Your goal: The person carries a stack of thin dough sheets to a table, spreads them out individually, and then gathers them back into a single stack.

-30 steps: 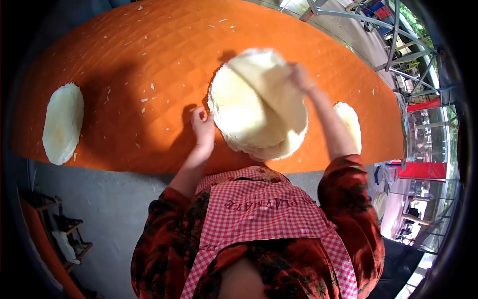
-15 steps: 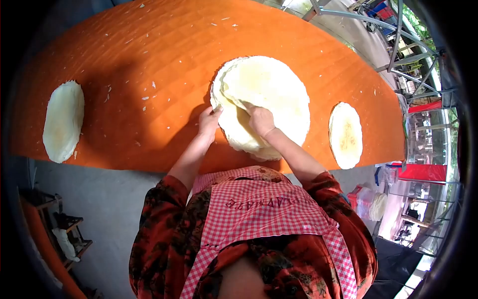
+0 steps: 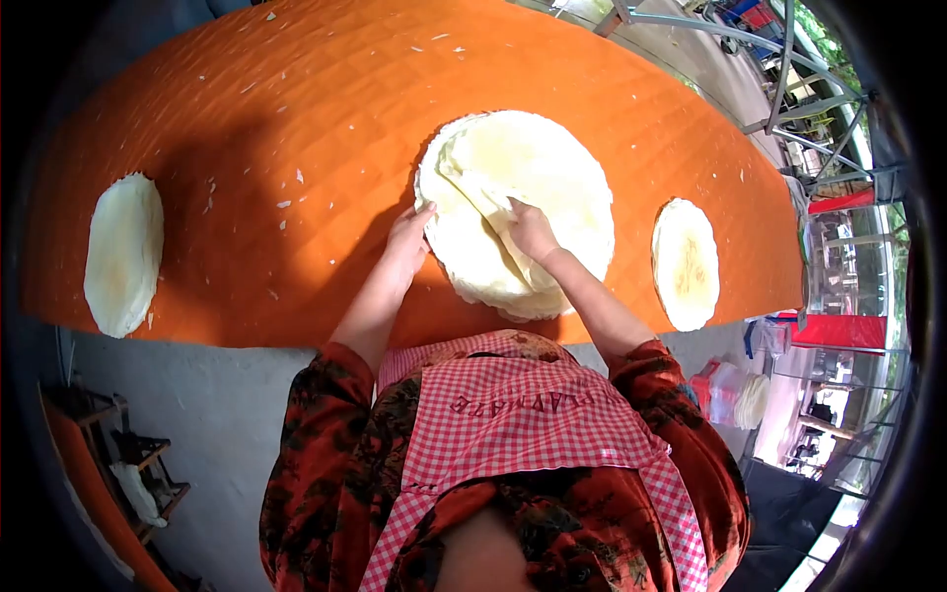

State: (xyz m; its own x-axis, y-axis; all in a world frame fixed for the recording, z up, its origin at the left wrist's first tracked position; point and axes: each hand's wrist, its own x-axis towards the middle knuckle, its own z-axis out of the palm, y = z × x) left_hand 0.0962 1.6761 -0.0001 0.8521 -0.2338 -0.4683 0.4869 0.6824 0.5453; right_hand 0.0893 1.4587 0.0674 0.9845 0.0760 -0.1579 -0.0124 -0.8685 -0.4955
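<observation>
A stack of thin pale round sheets [image 3: 552, 178] is seen in the middle of the orange counter [image 3: 296, 109], close to the near edge. Two single sheets are laid apart from it: one round sheet [image 3: 123, 255] far to the left, and another round sheet [image 3: 686, 264] to the right, nearer to the stack. Nothing is placed between the hands and the stack.

The left hand [image 3: 407, 240] is laid with its fingers stretched out against the left rim of the stack; nothing is gripped by it. The right hand [image 3: 533, 232] is closed in a pinch on the top sheet, and a raised fold of this sheet is held between thumb and fingers, a little left of the stack's middle.

Small white flakes [image 3: 286, 202] are scattered over the counter, mostly to the left of the stack. A red-and-white checked apron [image 3: 513, 414] is worn over dark red patterned sleeves.

A grey floor [image 3: 197, 414] is seen below the counter, and a low rack [image 3: 138, 464] stands at the lower left. Metal bars [image 3: 789, 89] and daylight are seen at the upper right. At the right, a clear plastic bag or tub [image 3: 735, 395] is seen with white rounds piled in it; it cannot be told exactly which.
</observation>
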